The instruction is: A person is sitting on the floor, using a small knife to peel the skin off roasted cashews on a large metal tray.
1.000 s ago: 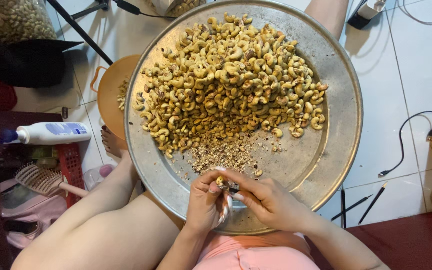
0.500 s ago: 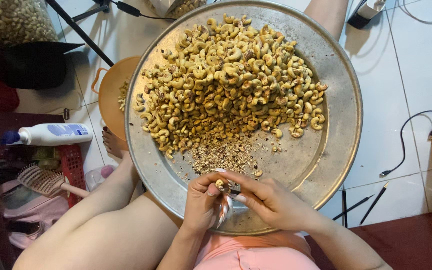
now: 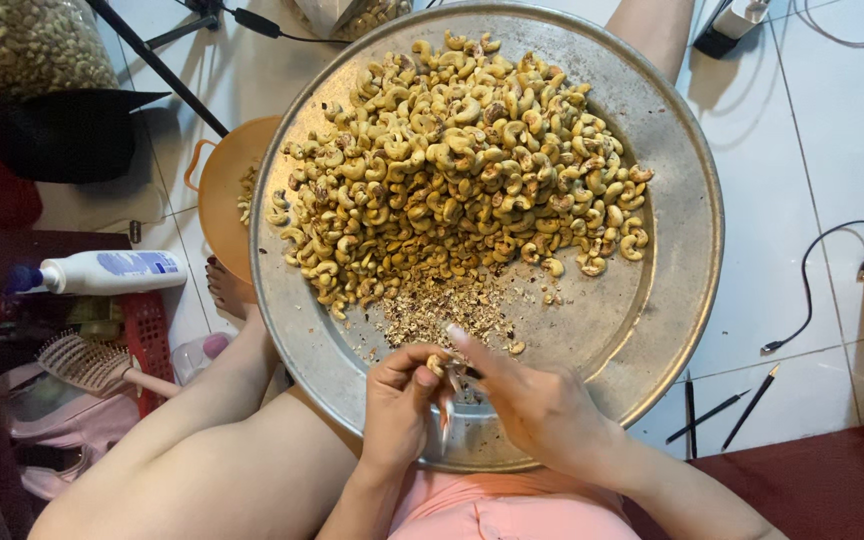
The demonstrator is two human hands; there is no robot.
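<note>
A single cashew nut is sitting pinched between the fingertips of both hands at the near edge of a big round metal tray, which is resting across the person's lap in the head camera's view. The left hand is curling closed around the nut from below, thumb on top, while the right hand is closing on it from the other side, its forefinger stretching forward over the nut; a slim blade-like tool seems to be sticking down between the two hands, though which hand is gripping it cannot be told. Just beyond the fingertips a small heap of broken brown skins and crumbs is lying on the tray, and farther out a broad pile of unpeeled cashews is covering most of the tray's middle and far side. An orange bowl is peeking out from under the tray's left rim, holding a few more nuts. To the left, a white bottle with a blue cap is lying on its side, with a hairbrush near it amid pink clutter. On the white tiled floor to the right, a black cable is trailing, and two pencils are lying well apart from the tray.
</note>
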